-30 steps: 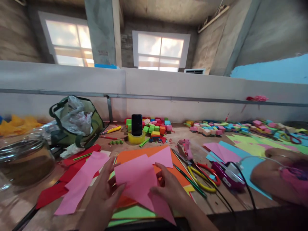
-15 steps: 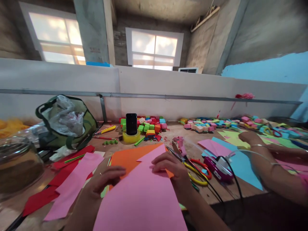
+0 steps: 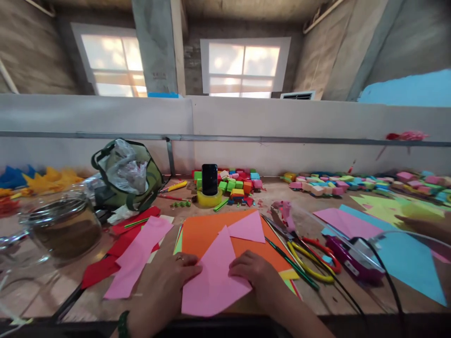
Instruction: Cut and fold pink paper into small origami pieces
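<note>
A pink sheet of paper (image 3: pixel 213 281), pointed at its top, is between my hands over a stack of paper with an orange sheet (image 3: pixel 202 225) on top. My left hand (image 3: pixel 171 281) grips its left edge, the thumb reaching over it and a ring on one finger. From the other side, my right hand (image 3: pixel 259 277) has curled fingers on the sheet's right part. A smaller pink paper piece (image 3: pixel 249 227) lies on the orange sheet behind the point. To the right are scissors (image 3: pixel 310 267) with yellow handles and a dark green stick (image 3: pixel 299 270).
A glass jar (image 3: pixel 63 230), red paper (image 3: pixel 100 272) and a pink strip (image 3: pixel 139 256) lie left. A phone (image 3: pixel 209 179) stands on a yellow tape roll (image 3: pixel 209 198). Right are a pink glue gun (image 3: pixel 287 216), purple power strip (image 3: pixel 355 265), cables, blue paper (image 3: pixel 412 263) and a co-worker's blurred hand (image 3: pixel 428 227).
The pink sheet has come down from in front of the camera to the orange sheet, both hands with it. My view has turned left; the co-worker's arm is mostly out of sight.
</note>
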The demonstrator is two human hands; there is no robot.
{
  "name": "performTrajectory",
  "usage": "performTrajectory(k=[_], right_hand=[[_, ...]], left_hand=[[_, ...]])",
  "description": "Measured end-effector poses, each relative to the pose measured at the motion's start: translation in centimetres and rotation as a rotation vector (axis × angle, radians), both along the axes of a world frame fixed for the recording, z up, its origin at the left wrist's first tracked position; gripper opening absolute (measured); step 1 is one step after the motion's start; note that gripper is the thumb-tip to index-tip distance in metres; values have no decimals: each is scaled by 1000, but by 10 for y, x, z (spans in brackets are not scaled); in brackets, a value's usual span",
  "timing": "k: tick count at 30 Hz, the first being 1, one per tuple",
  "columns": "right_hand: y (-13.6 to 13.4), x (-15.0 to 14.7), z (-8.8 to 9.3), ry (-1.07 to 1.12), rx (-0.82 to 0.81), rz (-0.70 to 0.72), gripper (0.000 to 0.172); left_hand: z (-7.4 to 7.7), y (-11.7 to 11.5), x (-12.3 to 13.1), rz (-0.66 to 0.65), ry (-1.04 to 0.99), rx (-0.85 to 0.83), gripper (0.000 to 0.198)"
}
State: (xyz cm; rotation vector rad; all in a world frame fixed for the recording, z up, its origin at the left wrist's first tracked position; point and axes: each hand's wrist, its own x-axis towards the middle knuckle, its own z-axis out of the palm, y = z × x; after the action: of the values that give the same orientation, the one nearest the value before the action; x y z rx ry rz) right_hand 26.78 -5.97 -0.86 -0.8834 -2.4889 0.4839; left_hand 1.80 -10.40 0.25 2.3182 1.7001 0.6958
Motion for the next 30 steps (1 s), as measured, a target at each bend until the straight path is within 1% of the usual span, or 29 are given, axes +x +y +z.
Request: performTrajectory(k=[3, 4, 8, 11, 13, 15, 16, 18, 20, 21, 23, 27, 30], right_hand=[[-2, 2, -1, -1, -21, -44, 37], [-3, 2, -2, -3, -21, -59, 39], [-5, 5, -3, -10, -37, -75, 45], [-6, 10, -3, 0, -97, -76, 50], [-5, 14, -3, 36, -140, -70, 45], [-3, 15, -3, 84, -177, -89, 34], [-2, 15, -3, 101, -201, -117, 29], [2, 12, -2, 124, -267, -223, 19], [6, 8, -1, 115, -364, -273, 20], [8, 5, -1, 128, -382, -294, 21], [12, 1, -2, 132, -374, -340, 21], [16, -3, -7, 116, -374, -416, 15], [16, -4, -9, 85, -336, -469, 20]], left_hand=[[3, -7, 2, -54, 133, -9, 50], [4, -9, 3, -57, 141, -13, 51], [2, -15, 7, -97, 49, -102, 51], [-2, -17, 7, -78, -25, -143, 53], [-3, -17, 6, -51, -74, -163, 49], [-2, -17, 6, -27, -130, -182, 40], [0, -17, 6, -12, -156, -189, 36], [4, -15, 6, 23, -194, -207, 32], [9, -12, 7, 110, -213, -219, 26], [11, -10, 8, 143, -207, -223, 24], [13, -6, 9, 193, -163, -236, 23], [13, -1, 11, 250, -24, -205, 25], [12, 2, 12, 276, 32, -180, 26]])
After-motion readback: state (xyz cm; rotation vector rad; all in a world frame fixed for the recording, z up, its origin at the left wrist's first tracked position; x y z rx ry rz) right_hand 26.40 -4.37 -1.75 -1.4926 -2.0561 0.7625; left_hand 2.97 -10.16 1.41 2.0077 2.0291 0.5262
